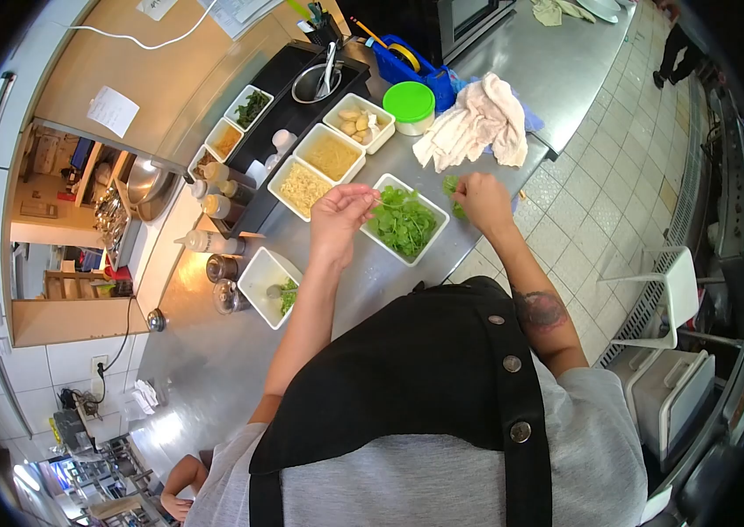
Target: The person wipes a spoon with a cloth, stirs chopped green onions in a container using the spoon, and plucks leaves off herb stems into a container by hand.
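A white tray (445, 221) full of loose cilantro leaves (405, 220) stands on the steel counter in front of me. At its left edge is my left hand (343, 218), with thumb and fingers pinched together; what they hold is too small to make out. Over to the right of the tray, my right hand (484, 202) is closed on a small cilantro sprig (452, 186), whose leaves stick out on the left. A deeper white container (260, 274) with some green leaves inside sits to the left of my left forearm.
Behind the tray stand containers of chopped garlic (303, 187), a yellowish filling (330, 156) and pale peeled pieces (357, 125). A green-lidded tub (409, 104) and a crumpled cloth (482, 123) lie farther back. Squeeze bottles (221, 207) line the left. Another person's arm (183, 483) shows lower left.
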Demonstrator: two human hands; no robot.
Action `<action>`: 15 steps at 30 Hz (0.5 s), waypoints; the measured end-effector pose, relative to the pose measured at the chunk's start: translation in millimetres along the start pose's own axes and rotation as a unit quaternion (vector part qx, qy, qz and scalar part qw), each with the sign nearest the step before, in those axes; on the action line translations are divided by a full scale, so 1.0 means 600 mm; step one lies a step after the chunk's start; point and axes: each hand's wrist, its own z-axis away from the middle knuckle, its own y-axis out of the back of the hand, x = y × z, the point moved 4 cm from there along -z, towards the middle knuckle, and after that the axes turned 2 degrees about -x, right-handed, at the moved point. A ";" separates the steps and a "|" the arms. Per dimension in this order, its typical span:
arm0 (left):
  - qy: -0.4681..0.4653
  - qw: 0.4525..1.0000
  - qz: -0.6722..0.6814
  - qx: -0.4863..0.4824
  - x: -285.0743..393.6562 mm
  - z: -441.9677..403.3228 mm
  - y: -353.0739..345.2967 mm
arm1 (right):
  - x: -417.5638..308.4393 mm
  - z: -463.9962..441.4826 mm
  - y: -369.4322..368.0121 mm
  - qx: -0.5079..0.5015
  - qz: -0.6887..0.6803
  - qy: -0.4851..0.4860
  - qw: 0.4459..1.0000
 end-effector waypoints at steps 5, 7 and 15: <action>0.015 0.998 0.053 -0.012 0.010 0.007 -0.003 | -0.036 0.010 0.044 0.070 -0.024 0.025 0.997; 0.012 0.999 0.046 -0.019 0.013 0.008 -0.005 | -0.048 0.013 0.050 0.094 -0.087 0.074 0.989; -0.012 0.999 0.032 -0.029 0.016 0.012 -0.010 | -0.135 0.043 0.100 0.039 -0.308 0.229 0.923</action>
